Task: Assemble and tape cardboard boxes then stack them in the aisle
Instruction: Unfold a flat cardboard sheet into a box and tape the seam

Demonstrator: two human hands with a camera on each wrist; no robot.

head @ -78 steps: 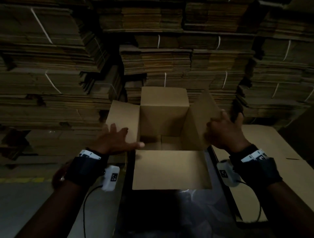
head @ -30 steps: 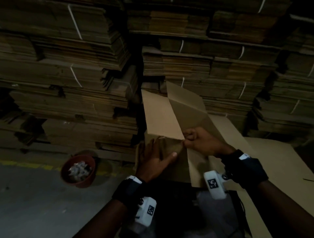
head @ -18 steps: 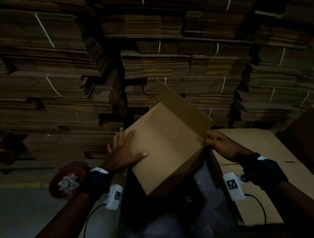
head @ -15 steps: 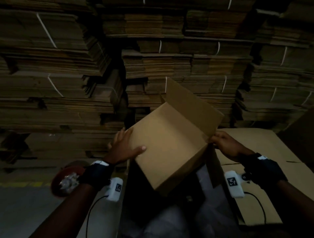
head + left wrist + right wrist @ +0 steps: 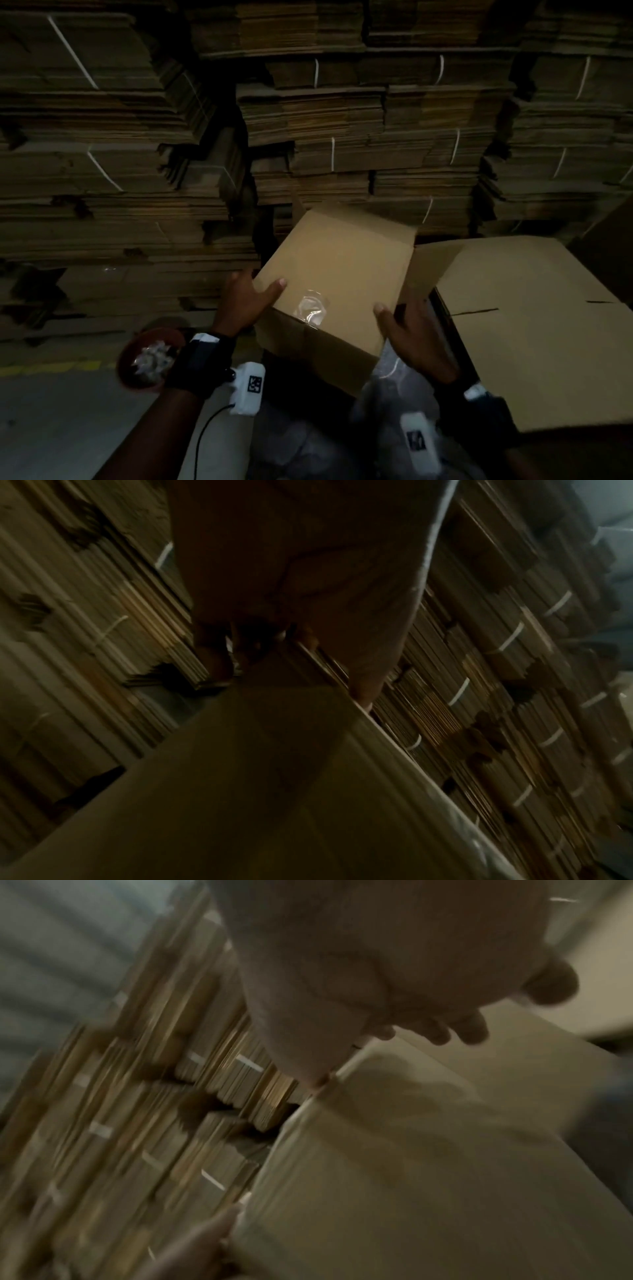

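Note:
A brown cardboard box [image 5: 335, 274] sits tilted in front of me over a dark, plastic-wrapped surface. A patch of clear tape [image 5: 310, 308] shines at its near edge. One flap [image 5: 428, 263] hangs open on the right. My left hand [image 5: 251, 298] grips the box's left corner, thumb on the top face. In the left wrist view the left hand's fingers [image 5: 257, 642] hook over the box [image 5: 274, 777] edge. My right hand [image 5: 411, 329] lies against the right side, thumb on top and fingers spread. The right wrist view is blurred and shows the box [image 5: 411, 1150].
Strapped bundles of flat cardboard [image 5: 308, 120] form a wall right behind the box. A pile of flat box blanks [image 5: 531, 325] lies at my right. A red round container [image 5: 147, 359] with pale shiny contents sits low at the left, above grey floor with a yellow line [image 5: 48, 368].
The box has been flipped from opening-up to a closed face upward and tilted. My right hand slid from the flap's corner down to the near right side. The left hand stays on the left corner.

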